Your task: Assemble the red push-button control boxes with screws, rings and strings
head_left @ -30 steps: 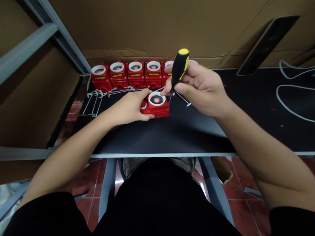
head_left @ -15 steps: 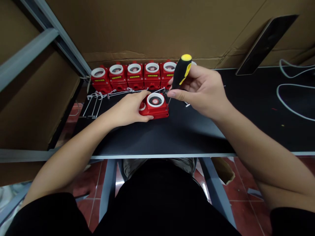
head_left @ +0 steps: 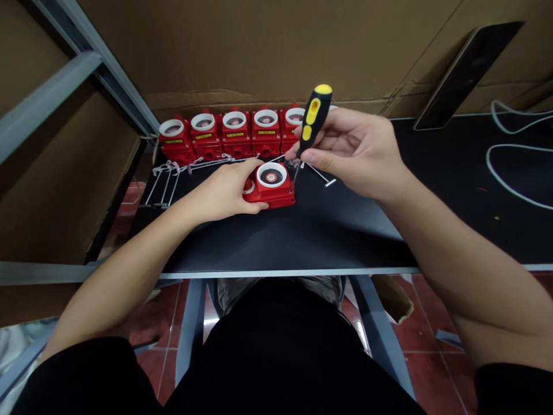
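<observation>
My left hand (head_left: pixel 231 189) is closed round the left side of a red box with a white ring (head_left: pixel 276 196), which lies on the black table top. A round dark face with a red-and-white mark shows inside the ring. In my right hand (head_left: pixel 354 147) is a screwdriver (head_left: pixel 314 118) with a black-and-yellow handle, gripped low between thumb and fingers. It stands nearly upright, its shaft slanting down to the box's right corner. The tip is at or very near a screw spot there; exact contact is too small to tell.
Several similar red boxes (head_left: pixel 235 135) stand in a row at the back against cardboard (head_left: pixel 259 52). Thin metal rods with white cord (head_left: pixel 166 178) lie at left, and a small T-shaped metal rod (head_left: pixel 324 177) near my right hand. A dark flat panel (head_left: pixel 469 75) leans at right beside a white cable (head_left: pixel 496 173).
The screwdriver handle has turned, bringing its yellow patches to the front, and has tilted slightly left. My right hand has shifted a little, uncovering the T-shaped rod. My left hand stays on the box.
</observation>
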The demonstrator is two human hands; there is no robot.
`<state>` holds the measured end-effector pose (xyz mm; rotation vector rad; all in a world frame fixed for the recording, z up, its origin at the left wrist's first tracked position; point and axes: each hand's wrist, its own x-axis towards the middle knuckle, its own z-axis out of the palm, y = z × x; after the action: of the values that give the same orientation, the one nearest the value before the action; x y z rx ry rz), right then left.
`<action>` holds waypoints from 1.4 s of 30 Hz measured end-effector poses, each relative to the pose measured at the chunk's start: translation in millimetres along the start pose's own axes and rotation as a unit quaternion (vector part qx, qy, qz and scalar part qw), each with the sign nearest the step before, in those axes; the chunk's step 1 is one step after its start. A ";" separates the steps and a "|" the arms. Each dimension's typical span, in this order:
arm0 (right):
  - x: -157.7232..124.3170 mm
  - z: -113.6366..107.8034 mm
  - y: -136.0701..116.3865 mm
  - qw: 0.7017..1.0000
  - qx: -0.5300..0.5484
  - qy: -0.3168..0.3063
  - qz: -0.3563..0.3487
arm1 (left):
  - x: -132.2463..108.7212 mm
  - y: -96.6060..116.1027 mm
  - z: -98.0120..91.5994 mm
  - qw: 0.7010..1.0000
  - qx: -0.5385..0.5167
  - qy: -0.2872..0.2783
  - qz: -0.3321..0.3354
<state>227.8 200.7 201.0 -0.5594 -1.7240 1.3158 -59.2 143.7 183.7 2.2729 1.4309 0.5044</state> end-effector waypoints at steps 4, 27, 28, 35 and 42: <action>-0.2 1.8 -5.6 0.999 -0.009 -0.037 -0.004 | -0.5 1.3 -1.0 1.000 -0.009 -0.004 -0.005; 1.0 5.4 24.7 0.989 -0.109 0.003 -0.103 | -1.3 1.0 -2.3 1.000 -0.010 -0.009 -0.011; 1.2 3.5 25.3 0.990 -0.099 0.006 -0.096 | -1.3 1.3 -2.4 1.000 -0.009 -0.009 -0.011; 2.7 -5.0 28.2 0.995 -0.077 0.020 -0.059 | -2.0 1.1 -2.3 1.000 0.001 -0.006 -0.007; 1.6 -2.2 16.9 0.997 -0.051 -0.014 -0.058 | -1.0 0.7 -1.2 1.000 0.002 -0.006 -0.004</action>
<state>226.3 208.8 186.1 -0.4931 -1.8263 1.1643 -59.7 142.7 185.0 2.2698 1.4357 0.4851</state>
